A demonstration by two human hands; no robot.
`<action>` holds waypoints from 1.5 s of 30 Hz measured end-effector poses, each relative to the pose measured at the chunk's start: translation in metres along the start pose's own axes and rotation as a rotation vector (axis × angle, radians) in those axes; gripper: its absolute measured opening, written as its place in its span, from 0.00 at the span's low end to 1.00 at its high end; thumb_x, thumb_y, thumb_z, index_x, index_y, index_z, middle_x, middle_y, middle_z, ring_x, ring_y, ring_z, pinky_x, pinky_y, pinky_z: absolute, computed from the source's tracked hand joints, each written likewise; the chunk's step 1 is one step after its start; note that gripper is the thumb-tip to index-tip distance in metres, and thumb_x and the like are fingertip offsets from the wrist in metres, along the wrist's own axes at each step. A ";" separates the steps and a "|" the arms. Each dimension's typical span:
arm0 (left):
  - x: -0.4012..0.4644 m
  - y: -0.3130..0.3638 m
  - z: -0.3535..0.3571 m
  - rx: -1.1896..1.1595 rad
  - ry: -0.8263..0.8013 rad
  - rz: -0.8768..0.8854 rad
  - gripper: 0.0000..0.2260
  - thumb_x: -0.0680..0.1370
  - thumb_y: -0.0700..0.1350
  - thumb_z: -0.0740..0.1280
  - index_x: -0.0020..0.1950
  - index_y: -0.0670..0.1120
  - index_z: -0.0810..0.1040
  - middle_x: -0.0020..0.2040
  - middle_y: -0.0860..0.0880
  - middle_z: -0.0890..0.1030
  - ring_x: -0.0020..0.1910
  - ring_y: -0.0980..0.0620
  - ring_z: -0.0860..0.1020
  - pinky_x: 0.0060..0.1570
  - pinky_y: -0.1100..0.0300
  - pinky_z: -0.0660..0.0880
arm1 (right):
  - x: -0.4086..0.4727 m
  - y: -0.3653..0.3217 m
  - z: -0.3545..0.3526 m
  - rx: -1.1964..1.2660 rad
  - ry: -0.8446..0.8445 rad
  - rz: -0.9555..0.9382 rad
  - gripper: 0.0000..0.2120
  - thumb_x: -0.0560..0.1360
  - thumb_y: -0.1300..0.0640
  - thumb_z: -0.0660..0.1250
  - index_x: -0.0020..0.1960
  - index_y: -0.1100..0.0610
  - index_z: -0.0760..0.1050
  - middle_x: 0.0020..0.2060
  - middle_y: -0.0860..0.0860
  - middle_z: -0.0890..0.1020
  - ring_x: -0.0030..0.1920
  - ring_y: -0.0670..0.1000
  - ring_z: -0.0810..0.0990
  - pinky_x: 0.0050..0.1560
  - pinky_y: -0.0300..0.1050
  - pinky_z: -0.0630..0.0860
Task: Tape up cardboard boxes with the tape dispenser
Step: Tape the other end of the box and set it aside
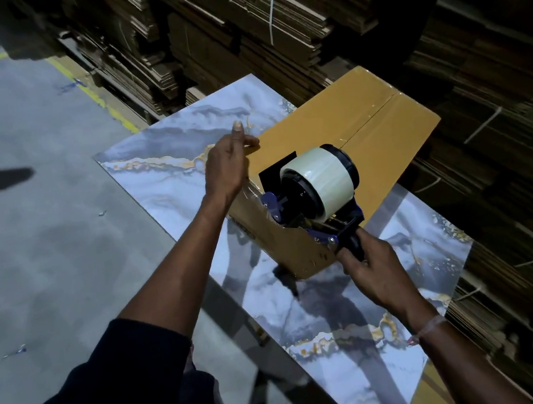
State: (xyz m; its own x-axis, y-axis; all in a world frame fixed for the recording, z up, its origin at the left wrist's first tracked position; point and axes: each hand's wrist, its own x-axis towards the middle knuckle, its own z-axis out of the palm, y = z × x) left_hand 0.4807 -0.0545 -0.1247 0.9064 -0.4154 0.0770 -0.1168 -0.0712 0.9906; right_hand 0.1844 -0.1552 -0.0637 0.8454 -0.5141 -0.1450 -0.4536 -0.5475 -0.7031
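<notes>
My right hand is curled tight round the black handle of the tape dispenser, holding it against the near end of the box. My left hand rests on the box's left corner, fingers bent over the edge with the thumb and one finger sticking up; I cannot tell how firmly it grips, but the fingers do wrap the cardboard. A thin cord is tied round my right wrist, and my left sleeve is dark and pushed up above the elbow.

The box lies closed on the bench, a marbled blue and grey top with gold veins. It sits toward the far right corner, its far end hanging out past the bench's edge toward the stacks. The top flaps meet in a seam running along the middle, and a shiny strip of clear tape lies along that seam. The dispenser's roll is pale and fat, mounted on a black hub with a blue frame, and it stands over the near end of the box, where clear tape stretches from its mouth down the box's near side.

Behind the bench and to its right, bundles of flattened cardboard are stacked high, some tied with white string. To the left is grey floor with a yellow line.
</notes>
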 end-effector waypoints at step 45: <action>-0.003 -0.015 0.012 0.153 0.085 0.105 0.18 0.81 0.61 0.67 0.58 0.49 0.87 0.52 0.53 0.88 0.51 0.61 0.85 0.54 0.51 0.83 | -0.055 0.043 -0.040 -0.222 0.040 -0.092 0.05 0.81 0.56 0.68 0.54 0.56 0.78 0.31 0.50 0.76 0.31 0.48 0.74 0.33 0.44 0.68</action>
State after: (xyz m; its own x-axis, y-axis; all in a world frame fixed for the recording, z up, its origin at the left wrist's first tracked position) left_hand 0.4751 -0.0635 -0.1410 0.9163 -0.3502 0.1941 -0.2664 -0.1712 0.9485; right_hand 0.1077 -0.1766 -0.0583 0.8762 -0.4786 -0.0569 -0.4299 -0.7229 -0.5409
